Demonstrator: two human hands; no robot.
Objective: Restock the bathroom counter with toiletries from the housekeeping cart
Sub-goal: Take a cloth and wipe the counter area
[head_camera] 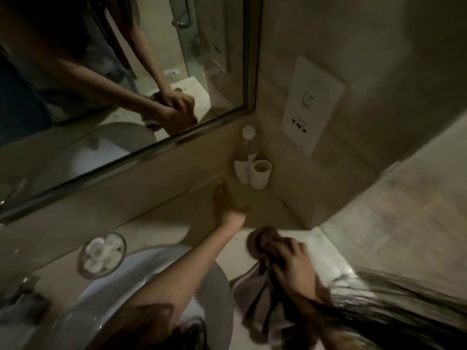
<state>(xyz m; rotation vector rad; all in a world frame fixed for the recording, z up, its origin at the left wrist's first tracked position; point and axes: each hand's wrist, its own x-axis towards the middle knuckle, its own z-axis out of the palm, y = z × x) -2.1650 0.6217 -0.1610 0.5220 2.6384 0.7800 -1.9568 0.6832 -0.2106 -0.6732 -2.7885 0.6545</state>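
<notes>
My left hand (225,203) reaches over the counter's raised ledge (265,213), fingers spread, resting flat on it and holding nothing. My right hand (293,261) grips a dark bunched cloth (262,242) on the pale counter (326,251) to the right of the basin; more of the cloth hangs down below the hand. In the far corner stand a clear water bottle (247,144) with a white cap, a white cup (260,174) and a white holder (241,170). A glass bowl (102,253) with several small white round toiletries sits left of the basin.
A round white basin (141,286) fills the lower middle. The mirror (126,72) runs along the back and reflects my arms. A white wall socket plate (312,104) sits on the right wall. Dark hair hangs in at the bottom right.
</notes>
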